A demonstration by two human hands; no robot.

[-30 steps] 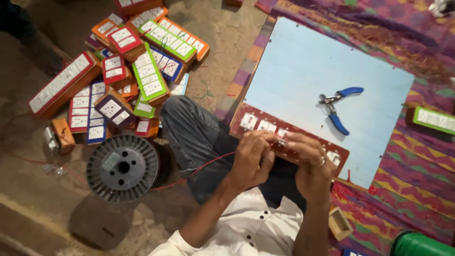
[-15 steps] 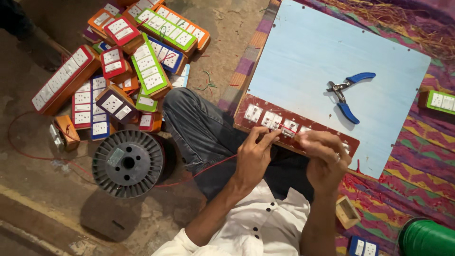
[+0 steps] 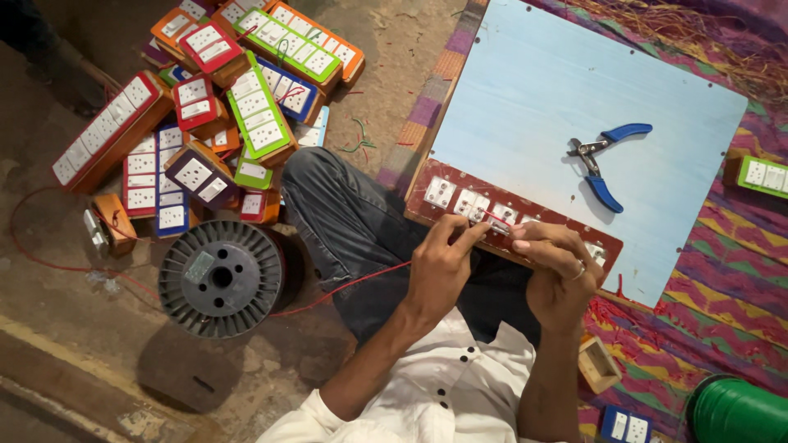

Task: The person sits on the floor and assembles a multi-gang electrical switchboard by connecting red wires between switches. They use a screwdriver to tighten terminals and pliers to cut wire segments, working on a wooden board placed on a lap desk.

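Both my hands meet over the long red switch panel (image 3: 460, 201) at the near edge of the pale blue board (image 3: 574, 74): left hand (image 3: 439, 267) pinching a thin red wire (image 3: 345, 289) at its sockets, right hand (image 3: 558, 267) curled on the panel's edge. Blue-handled pliers (image 3: 603, 160) lie on the board.

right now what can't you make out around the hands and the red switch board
- Head view: the middle of the red switch board is hidden under the left hand and right hand.
- What the fingers pinch is too small to tell; a thin red wire leads there.
- The green spool is cut off by the bottom right edge.
- Markings on the piled switch boxes are too small.
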